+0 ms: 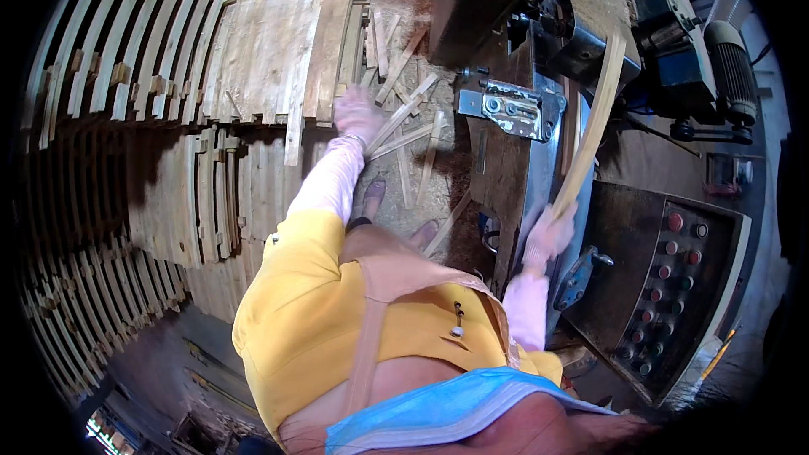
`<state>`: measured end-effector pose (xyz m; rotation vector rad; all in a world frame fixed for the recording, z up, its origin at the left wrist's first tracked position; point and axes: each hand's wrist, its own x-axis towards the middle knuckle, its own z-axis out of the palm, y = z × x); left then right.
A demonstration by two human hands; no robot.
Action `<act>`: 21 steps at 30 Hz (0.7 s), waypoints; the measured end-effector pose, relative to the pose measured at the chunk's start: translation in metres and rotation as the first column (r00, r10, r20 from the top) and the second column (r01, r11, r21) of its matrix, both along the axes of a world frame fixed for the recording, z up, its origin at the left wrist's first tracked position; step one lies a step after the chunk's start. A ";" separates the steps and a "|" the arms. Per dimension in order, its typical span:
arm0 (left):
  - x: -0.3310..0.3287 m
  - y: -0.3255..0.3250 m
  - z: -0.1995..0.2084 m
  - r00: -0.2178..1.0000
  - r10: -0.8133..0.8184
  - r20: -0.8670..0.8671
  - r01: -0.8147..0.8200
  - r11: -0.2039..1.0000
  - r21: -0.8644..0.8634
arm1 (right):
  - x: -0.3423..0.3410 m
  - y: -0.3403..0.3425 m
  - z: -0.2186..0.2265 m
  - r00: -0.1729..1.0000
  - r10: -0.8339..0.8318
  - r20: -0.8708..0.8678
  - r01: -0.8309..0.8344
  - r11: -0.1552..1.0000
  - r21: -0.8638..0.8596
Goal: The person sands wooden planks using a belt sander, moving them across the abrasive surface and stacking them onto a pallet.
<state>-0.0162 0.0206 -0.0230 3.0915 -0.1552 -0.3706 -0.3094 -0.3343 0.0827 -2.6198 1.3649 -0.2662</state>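
My right hand (549,236), in a pale knit glove, is closed around the near end of a long, slightly curved wooden strip (592,118). The strip slopes up and away along the machine bed, its far end by the cutting head. Out to the left, my left hand (357,114) is smeared by motion beside the near right corner of a stack of wooden boards (270,42). Its fingers are too blurred to show whether they grip anything. A narrow wooden slat (294,122) juts from the stack's front edge, left of that hand.
Loose offcuts (409,109) litter the dusty floor between stack and machine. Rows of curved wooden pieces (109,42) fill the far left, with more stacked boards (181,194) below. At right stand a motor (731,72) and a control panel (674,286) with several buttons. A metal clamp block (510,108) sits on the machine.
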 end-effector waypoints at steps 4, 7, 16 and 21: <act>0.029 0.072 -0.052 0.981 0.116 0.154 -0.150 0.961 0.231 | -0.171 0.044 -0.008 0.971 0.007 -0.239 -0.032 0.994 -0.100; 0.043 0.077 -0.066 0.979 0.203 0.014 -0.203 0.964 0.169 | -0.269 0.063 -0.007 0.929 -0.027 -0.368 -0.002 0.997 -0.080; 0.051 0.085 -0.035 0.869 0.160 -0.468 -0.349 0.868 -0.352 | -0.067 -0.011 -0.003 0.936 0.347 0.051 -0.309 0.885 -0.348; -0.007 0.017 0.052 0.751 -0.396 -0.528 -0.654 -0.335 -0.679 | 0.029 -0.052 -0.001 0.943 0.332 -0.017 -0.324 0.908 -0.265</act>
